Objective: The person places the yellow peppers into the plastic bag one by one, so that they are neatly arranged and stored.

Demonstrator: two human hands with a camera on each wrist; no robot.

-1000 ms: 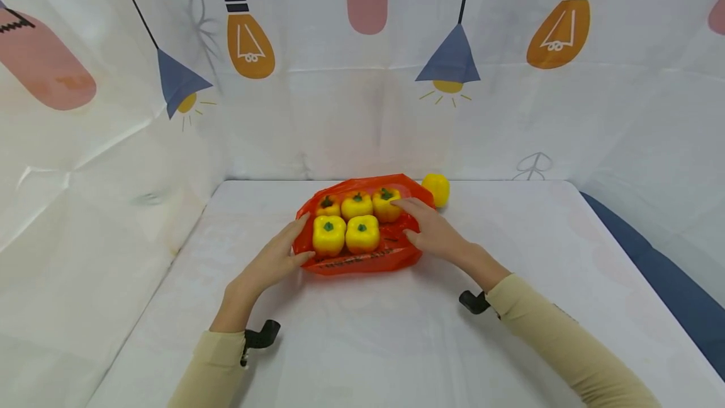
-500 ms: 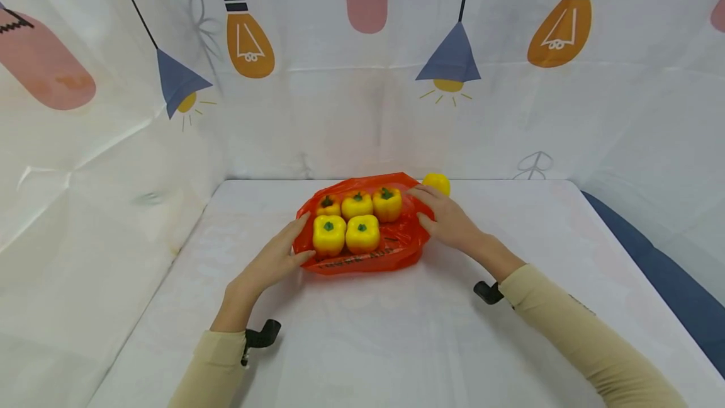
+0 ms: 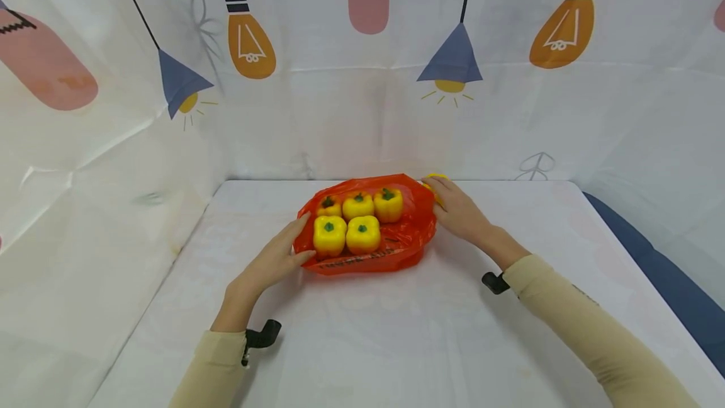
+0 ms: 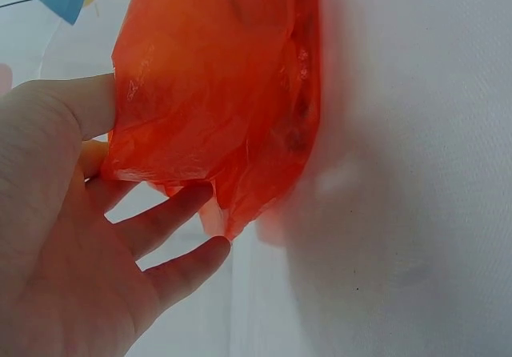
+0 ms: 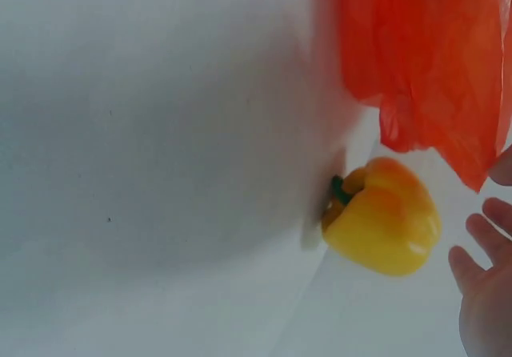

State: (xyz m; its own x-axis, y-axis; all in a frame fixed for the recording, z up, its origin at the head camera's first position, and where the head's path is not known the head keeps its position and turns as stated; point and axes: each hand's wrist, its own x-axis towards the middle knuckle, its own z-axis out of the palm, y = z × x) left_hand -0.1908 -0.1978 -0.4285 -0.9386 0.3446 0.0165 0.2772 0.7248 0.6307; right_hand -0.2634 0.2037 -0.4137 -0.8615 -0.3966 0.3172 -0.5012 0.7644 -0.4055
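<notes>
A red plastic bag (image 3: pixel 396 250) lies mouth up on the table, with several yellow bell peppers (image 3: pixel 362 235) inside it. My left hand (image 3: pixel 274 254) holds the bag's left rim; in the left wrist view its thumb passes over the rim and its other fingers lie at the bag's end. Beyond the bag's right end, my right hand (image 3: pixel 461 213) reaches over another yellow bell pepper (image 5: pixel 384 217), largely covering it in the head view. The right wrist view shows this pepper lying on its side, apart from the right hand's spread fingers (image 5: pixel 472 265), which are near the bag's edge.
A white-covered table (image 3: pixel 362 345) stretches around the bag. Behind it hangs a white sheet (image 3: pixel 340 124) printed with lamps and bulbs. A dark blue surface (image 3: pixel 663 269) shows past the table's right edge.
My right hand has moved from above the bag's right part to the right and away from me, over the loose bell pepper. The left hand and the bag have hardly moved.
</notes>
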